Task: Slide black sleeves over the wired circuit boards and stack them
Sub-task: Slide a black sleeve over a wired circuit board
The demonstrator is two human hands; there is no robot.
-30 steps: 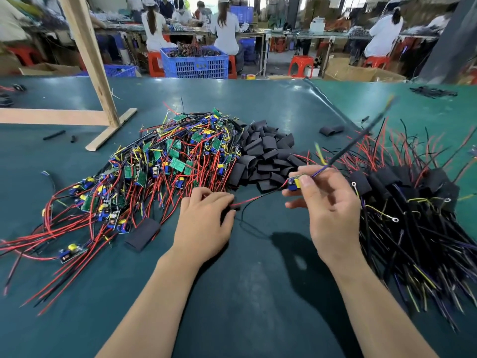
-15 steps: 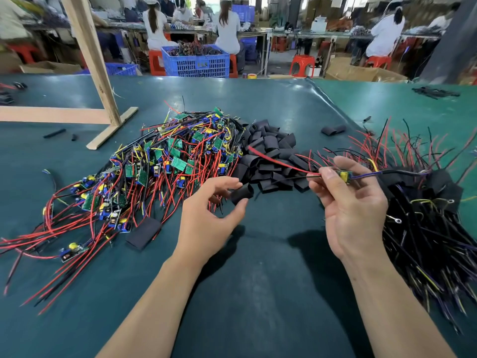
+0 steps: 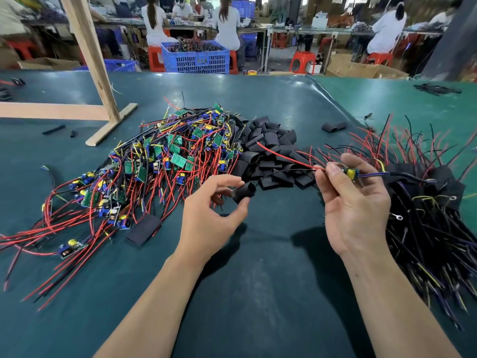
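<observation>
Black sleeve (image 3: 244, 192) now lifted, pinched by left hand (image 3: 209, 215) | right hand (image 3: 353, 202) pinches board (image 3: 349, 173) at 3 o'clock | threading next

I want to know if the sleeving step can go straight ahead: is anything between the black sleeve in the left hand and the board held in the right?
Nothing visible. The black sleeve and circuit board face each other across open air above the mat.

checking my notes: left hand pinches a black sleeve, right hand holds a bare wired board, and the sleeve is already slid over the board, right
Not quite. In the head view the black sleeve in the left hand is apart from the wired board held by the right hand; it is not yet over it. The rest is correct.
</observation>
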